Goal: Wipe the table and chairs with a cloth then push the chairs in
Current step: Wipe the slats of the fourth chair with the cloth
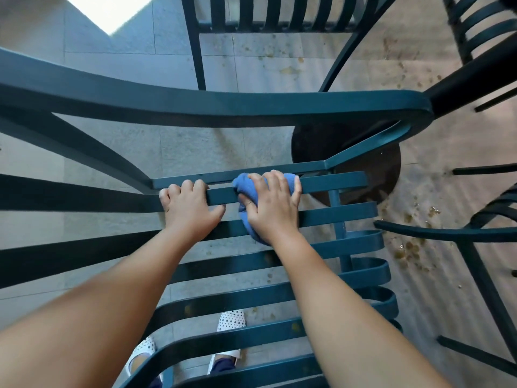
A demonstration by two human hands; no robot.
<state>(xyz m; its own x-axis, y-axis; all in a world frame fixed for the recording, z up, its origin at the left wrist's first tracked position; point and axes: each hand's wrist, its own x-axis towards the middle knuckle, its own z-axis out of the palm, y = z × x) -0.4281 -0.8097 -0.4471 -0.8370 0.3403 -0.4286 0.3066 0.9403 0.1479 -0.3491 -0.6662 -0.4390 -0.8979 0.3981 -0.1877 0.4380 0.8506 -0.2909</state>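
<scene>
Left hand (190,204) first, as I look down from my head camera: its fingers are curled over one dark teal slat of the chair seat (321,268), gripping the slat and bracing the chair. Just to its right, near but not touching, my right hand (272,204) presses a bunched blue cloth (242,184) down onto that slat and the one nearer me, fingers bent over the wad with fabric showing beyond the fingertips and under the palm.

Slats run left to right across my view, so the cloth's wiping path lies along that axis. From the right hand, the unwiped length of slat stretches rightward to the seat's rounded edge, with open room there. Leftward the way is blocked by my own left hand, which I judge would need to shift before I wipe that end.

Nearer my body, more slats wait in rows. The curved chair arm (195,105) sweeps across above both hands.

Further right, the round dark base of the counter (372,175) stands on a stained tiled floor (419,191), and another chair (447,233) sits at the far right.
</scene>
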